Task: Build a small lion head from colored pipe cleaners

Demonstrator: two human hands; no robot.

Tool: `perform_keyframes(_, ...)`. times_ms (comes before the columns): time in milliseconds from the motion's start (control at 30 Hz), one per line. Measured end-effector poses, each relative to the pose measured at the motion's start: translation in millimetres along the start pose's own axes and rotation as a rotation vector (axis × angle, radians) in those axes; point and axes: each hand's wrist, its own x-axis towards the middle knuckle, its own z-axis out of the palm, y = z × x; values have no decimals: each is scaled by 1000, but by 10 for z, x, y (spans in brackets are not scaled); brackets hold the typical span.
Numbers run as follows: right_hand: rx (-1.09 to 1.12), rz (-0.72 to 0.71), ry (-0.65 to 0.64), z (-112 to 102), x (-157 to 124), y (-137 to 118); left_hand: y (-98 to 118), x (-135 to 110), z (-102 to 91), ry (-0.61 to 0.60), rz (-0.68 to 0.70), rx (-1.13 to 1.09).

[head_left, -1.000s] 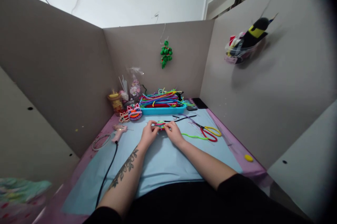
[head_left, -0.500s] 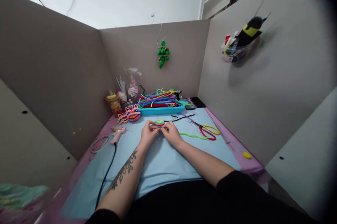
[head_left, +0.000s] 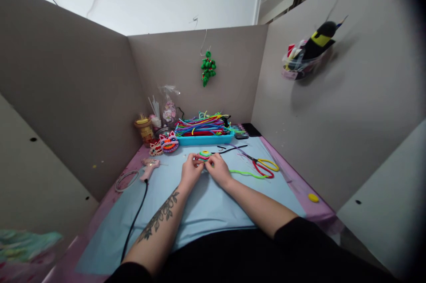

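Observation:
My left hand (head_left: 190, 171) and my right hand (head_left: 218, 168) meet over a light blue mat (head_left: 199, 207). Both pinch a small coiled pipe-cleaner piece (head_left: 203, 155) in red, green and pink, held just above the mat. A bright green pipe cleaner (head_left: 246, 173) trails from my right hand towards the scissors (head_left: 262, 166), which lie with red and yellow handles to the right. Behind the hands stands a turquoise tray (head_left: 203, 139) full of coloured pipe cleaners.
A pink glue gun (head_left: 149, 168) with a black cord lies left, beside a wire ring (head_left: 127, 181). Two finished lion-face pieces (head_left: 166, 143) and a jar (head_left: 145, 128) stand at the back left. Grey cardboard walls enclose the desk; a green ornament (head_left: 208, 68) hangs behind. A yellow disc (head_left: 313, 197) lies right.
The hands have drawn closer together on the coiled piece and turned it slightly. The view has shifted a little; nothing else on the desk has moved.

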Motion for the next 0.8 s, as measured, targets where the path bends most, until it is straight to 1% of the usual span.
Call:
perform_keyframes(67,-19,20,4,-1,5,2,22,-10,18,-15,-26,-53)
perform_keyframes(167,-44,32,12,1,13,37,69,-32,35,-82,-30,-110)
perform_keyframes(267,-34,25,3,10,18,98,94,-55,34,-153,-23,-97)
perform_keyframes(367,24,1,-13,24,21,146,74,-69,18,-213,-24,-77)
perform_keyframes(467,72,0,-18,32,26,163,36,-74,1,-209,15,-59)
perform_keyframes(633,145,74,-23,18,44,168,-1,-74,-4,-253,42,-52)
perform_keyframes(733,186,115,-39,6,58,179,-7,-69,6,-240,23,-78)
perform_keyframes(800,205,120,-45,1,65,188,1,-64,4,-202,19,-79)
